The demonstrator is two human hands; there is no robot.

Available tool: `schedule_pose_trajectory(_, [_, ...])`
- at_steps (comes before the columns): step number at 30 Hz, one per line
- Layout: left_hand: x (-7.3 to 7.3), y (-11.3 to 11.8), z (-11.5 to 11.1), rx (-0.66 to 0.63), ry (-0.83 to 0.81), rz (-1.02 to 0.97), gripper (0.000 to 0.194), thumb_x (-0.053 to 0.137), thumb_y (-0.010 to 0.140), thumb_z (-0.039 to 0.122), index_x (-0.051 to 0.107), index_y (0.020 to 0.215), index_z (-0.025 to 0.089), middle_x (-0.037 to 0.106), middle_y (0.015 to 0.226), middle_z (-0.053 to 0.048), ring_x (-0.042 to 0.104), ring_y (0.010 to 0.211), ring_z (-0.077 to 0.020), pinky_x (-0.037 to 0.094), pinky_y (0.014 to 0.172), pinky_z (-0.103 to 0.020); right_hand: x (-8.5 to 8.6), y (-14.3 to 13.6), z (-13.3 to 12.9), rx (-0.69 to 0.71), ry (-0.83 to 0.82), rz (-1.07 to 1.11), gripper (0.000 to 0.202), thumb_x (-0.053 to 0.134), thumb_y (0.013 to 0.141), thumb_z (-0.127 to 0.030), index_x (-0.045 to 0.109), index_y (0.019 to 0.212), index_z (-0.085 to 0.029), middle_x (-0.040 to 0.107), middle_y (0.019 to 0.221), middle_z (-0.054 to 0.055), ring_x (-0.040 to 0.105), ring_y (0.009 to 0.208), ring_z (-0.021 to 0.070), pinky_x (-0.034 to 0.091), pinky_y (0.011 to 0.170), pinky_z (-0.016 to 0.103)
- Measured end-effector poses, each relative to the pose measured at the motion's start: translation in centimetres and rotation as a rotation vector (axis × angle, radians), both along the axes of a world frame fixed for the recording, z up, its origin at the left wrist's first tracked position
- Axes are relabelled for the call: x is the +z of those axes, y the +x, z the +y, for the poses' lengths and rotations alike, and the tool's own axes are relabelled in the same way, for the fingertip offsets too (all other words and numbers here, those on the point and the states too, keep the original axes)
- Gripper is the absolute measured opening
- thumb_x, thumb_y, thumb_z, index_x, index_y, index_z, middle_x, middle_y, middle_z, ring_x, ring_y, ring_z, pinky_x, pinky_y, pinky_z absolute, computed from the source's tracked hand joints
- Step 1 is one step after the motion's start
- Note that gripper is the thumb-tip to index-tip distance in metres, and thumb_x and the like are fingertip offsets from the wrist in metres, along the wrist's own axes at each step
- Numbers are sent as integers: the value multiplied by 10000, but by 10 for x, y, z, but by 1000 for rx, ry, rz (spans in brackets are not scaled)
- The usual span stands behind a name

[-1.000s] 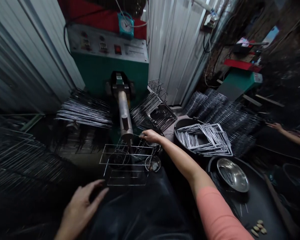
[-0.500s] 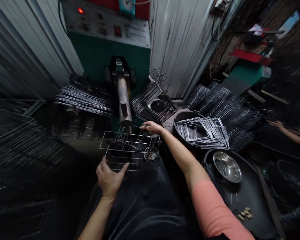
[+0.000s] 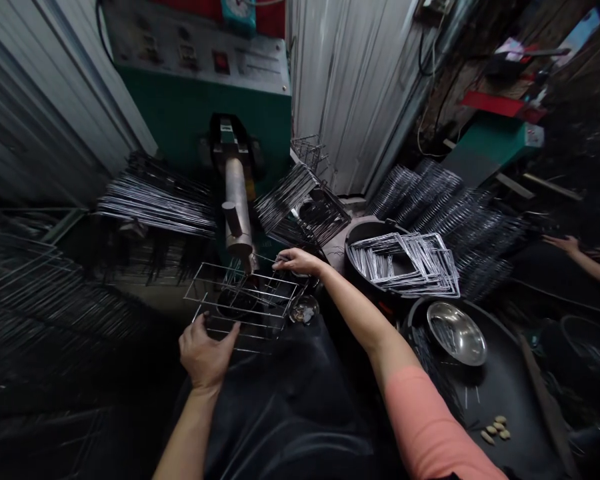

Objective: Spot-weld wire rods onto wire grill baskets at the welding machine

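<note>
Wire rack (image 3: 235,270): one, below the tip of the machine's cylindrical metal arm (image 3: 236,200); long axis left to right. Left hand (image 3: 207,353): at its near left corner, digits spread wide. Right hand (image 3: 297,261): beyond its far right, pinched narrow, apparently on thin wire (image 3: 265,258).

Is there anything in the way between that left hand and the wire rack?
Nothing visible. The left hand has its thumb and fingers right at the near wires of the wire rack; the metal arm is beyond.

Nothing legible; markings on green machine (image 3: 205,100), teal dial (image 3: 239,9) blurred.
</note>
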State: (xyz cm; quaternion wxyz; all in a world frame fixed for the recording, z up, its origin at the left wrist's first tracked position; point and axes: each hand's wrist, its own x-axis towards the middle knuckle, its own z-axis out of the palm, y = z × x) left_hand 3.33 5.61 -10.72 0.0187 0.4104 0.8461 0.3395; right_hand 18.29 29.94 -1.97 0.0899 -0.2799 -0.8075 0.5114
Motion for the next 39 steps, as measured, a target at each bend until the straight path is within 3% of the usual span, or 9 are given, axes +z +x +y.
schedule_pose_trajectory(5, [12,-46,-34,-147,23,49,649,491,818,661,540,1214,149,627,1175,-210,589,1168,-367,458,1057,-525,4,5,-18,18,-33,31,238,687,749,-370,586,728,-155,508,671,-62,436,670,110,337,659,245])
schedule_pose_trajectory(9, [24,-83,-81,-49,94,-173,623,677,701,650,572,1143,223,638,1158,-126,632,1087,-324,514,1015,-505,12,7,-46,-16,-7,18,213,652,781,-346,571,717,-159,489,662,-60,429,668,111,324,646,245])
schedule_pose_trajectory(12, [22,-106,-110,94,425,-583,675,894,482,484,601,1039,238,660,1046,-41,661,971,-247,562,961,-450,17,6,-74,-45,59,-7,210,639,792,-327,555,691,-162,469,651,-60,417,673,112,306,639,248])
schedule_pose_trajectory(15, [11,-123,-132,144,808,-895,721,969,286,294,636,920,211,662,880,14,658,815,-167,595,838,-338,22,4,-103,-74,103,-18,236,639,783,-324,519,644,-175,442,624,-60,407,664,114,301,632,252])
schedule_pose_trajectory(21, [-5,-126,-156,123,1050,-1025,716,959,333,492,698,950,238,700,901,21,657,875,-154,596,885,-322,40,26,-153,-176,108,62,290,613,796,-433,542,663,-184,495,648,-33,445,665,130,334,634,261])
schedule_pose_trajectory(27, [-14,-115,-152,61,1178,-1152,696,921,426,597,715,1001,264,729,999,9,663,993,-173,584,945,-298,75,76,-186,-279,-16,108,358,645,773,-532,603,721,-180,521,633,-31,452,613,120,358,613,260])
schedule_pose_trajectory(30, [-21,-109,-145,48,1228,-1222,668,875,514,642,704,1020,240,720,1006,13,668,981,-146,576,944,-246,82,100,-201,-334,-44,97,359,673,771,-528,611,718,-178,541,636,-26,450,597,115,354,602,260])
schedule_pose_trajectory(34, [-33,-102,-121,44,1267,-1351,595,785,672,650,682,1041,194,717,1018,-14,675,1008,-141,572,920,-202,71,125,-216,-408,-66,82,377,686,765,-545,613,721,-179,528,639,-28,432,596,113,335,595,261])
schedule_pose_trajectory(39, [-49,-89,-55,18,1284,-1572,664,704,739,699,632,1068,126,719,1005,-69,681,1024,-164,592,890,-215,49,141,-230,-510,-158,100,421,713,710,-582,593,709,-178,508,628,-36,407,589,106,319,582,256])
